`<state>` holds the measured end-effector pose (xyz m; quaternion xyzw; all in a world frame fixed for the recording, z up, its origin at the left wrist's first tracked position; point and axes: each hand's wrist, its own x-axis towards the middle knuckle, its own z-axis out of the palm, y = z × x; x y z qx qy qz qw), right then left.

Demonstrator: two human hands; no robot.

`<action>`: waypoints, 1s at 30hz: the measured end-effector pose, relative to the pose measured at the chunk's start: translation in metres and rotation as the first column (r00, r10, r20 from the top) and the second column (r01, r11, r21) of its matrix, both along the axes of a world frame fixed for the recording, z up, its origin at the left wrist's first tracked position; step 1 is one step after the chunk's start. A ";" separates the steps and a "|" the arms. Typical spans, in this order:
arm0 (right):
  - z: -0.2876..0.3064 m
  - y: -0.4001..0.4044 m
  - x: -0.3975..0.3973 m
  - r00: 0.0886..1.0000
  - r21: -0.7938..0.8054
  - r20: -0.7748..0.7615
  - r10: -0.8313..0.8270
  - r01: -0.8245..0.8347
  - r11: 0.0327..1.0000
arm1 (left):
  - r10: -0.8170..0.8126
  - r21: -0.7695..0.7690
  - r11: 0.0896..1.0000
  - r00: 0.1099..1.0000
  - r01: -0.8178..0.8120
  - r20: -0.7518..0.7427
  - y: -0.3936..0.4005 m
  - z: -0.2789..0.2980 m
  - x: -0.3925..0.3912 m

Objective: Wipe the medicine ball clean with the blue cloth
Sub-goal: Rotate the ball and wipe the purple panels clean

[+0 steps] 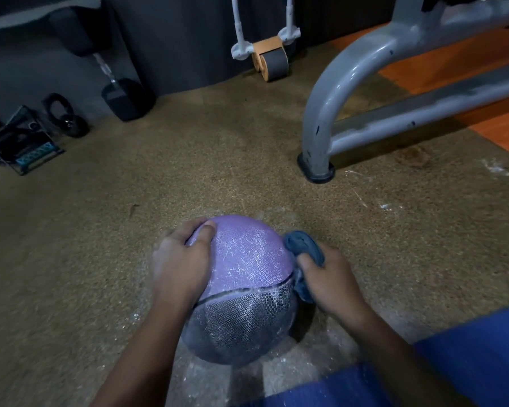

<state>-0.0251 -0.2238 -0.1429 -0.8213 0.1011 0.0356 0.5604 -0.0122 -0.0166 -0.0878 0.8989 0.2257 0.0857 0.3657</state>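
A purple and dark grey textured medicine ball [244,286] rests on the speckled brown floor mat just in front of me. White dust streaks show on its surface and along its seam. My left hand [180,259] lies flat against the ball's left side, fingers curled over the top. My right hand [332,277] grips a bunched blue cloth [306,251] and presses it against the ball's upper right side.
A grey metal machine frame [350,92] stands on the mat at the right, its foot close to the ball. A dumbbell [112,83], a small kettlebell [66,117] and a black rack [21,142] line the far left wall. An ab roller [269,58] sits at the back.
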 end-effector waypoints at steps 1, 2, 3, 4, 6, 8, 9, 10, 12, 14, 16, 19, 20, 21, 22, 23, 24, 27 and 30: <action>-0.003 -0.002 0.001 0.999 0.011 -0.037 -0.021 0.022 1.000 | 0.002 -0.006 1.000 1.000 -0.002 -0.004 0.001 0.000 0.001; -0.003 -0.002 -0.005 1.000 -0.030 -0.027 -0.012 0.012 0.999 | 0.007 -0.008 1.000 1.000 -0.007 -0.010 0.001 0.001 0.003; -0.001 0.002 -0.017 1.000 -0.083 0.001 -0.003 0.003 0.997 | 0.013 -0.002 1.000 1.000 -0.013 -0.019 0.001 0.002 0.004; 0.003 0.007 -0.034 0.998 -0.139 0.060 0.011 -0.003 0.990 | 0.016 0.005 1.000 0.999 -0.016 -0.028 0.001 0.002 0.004; 0.018 0.020 -0.065 0.971 -0.202 0.231 0.062 -0.014 0.979 | 0.012 0.012 1.000 0.999 -0.012 -0.034 -0.001 0.003 0.005; 0.024 0.027 -0.079 0.912 -0.285 0.390 0.128 -0.013 0.958 | -0.003 0.008 1.000 0.999 0.003 -0.038 0.000 0.002 0.006; 0.022 0.026 -0.078 0.893 -0.316 0.425 0.147 -0.006 0.949 | -0.010 0.001 1.000 0.999 0.010 -0.036 0.001 0.002 0.007; 0.017 0.023 -0.075 0.898 -0.314 0.417 0.139 -0.001 0.949 | -0.016 -0.004 1.000 0.999 0.016 -0.032 0.001 0.002 0.008; 0.001 0.012 -0.058 0.958 -0.215 0.284 0.036 0.027 0.976 | -0.025 -0.001 1.000 0.999 0.025 -0.027 0.000 0.001 0.008; -0.007 0.000 -0.041 0.995 -0.068 0.084 -0.049 0.055 0.996 | -0.016 0.007 1.000 0.999 0.016 -0.031 -0.002 0.002 0.007; -0.011 -0.005 -0.041 0.998 -0.052 0.035 -0.051 0.053 0.997 | -0.003 0.030 1.000 0.999 0.004 -0.041 -0.005 0.004 0.008; 0.001 0.010 -0.067 0.984 -0.120 0.176 -0.031 0.052 0.991 | 0.007 0.064 0.998 0.997 -0.002 -0.075 -0.008 0.007 0.011; 0.009 0.017 -0.077 0.965 -0.149 0.263 -0.014 0.055 0.987 | 0.008 0.076 0.997 0.997 -0.002 -0.079 -0.010 0.008 0.012; 0.017 0.023 -0.084 0.941 -0.178 0.339 0.009 0.055 0.982 | 0.005 0.091 0.996 0.996 0.003 -0.085 -0.011 0.008 0.013; 0.022 0.026 -0.085 0.916 -0.214 0.399 0.037 0.054 0.975 | 0.001 0.106 0.994 0.996 0.008 -0.089 -0.013 0.008 0.013; 0.023 0.026 -0.079 0.901 -0.248 0.429 0.066 0.047 0.968 | -0.002 0.116 0.993 0.996 0.012 -0.086 -0.014 0.007 0.013; 0.023 0.024 -0.072 0.902 -0.268 0.424 0.083 0.038 0.963 | -0.006 0.121 0.993 0.997 0.015 -0.076 -0.015 0.007 0.012; 0.008 0.007 -0.038 0.969 -0.196 0.245 0.001 0.048 0.979 | -0.020 0.127 0.992 0.998 0.028 -0.060 -0.016 0.003 0.013; -0.004 -0.004 -0.028 0.994 -0.126 0.091 -0.061 0.072 0.989 | -0.001 0.119 0.993 0.998 0.008 -0.055 -0.017 0.003 0.013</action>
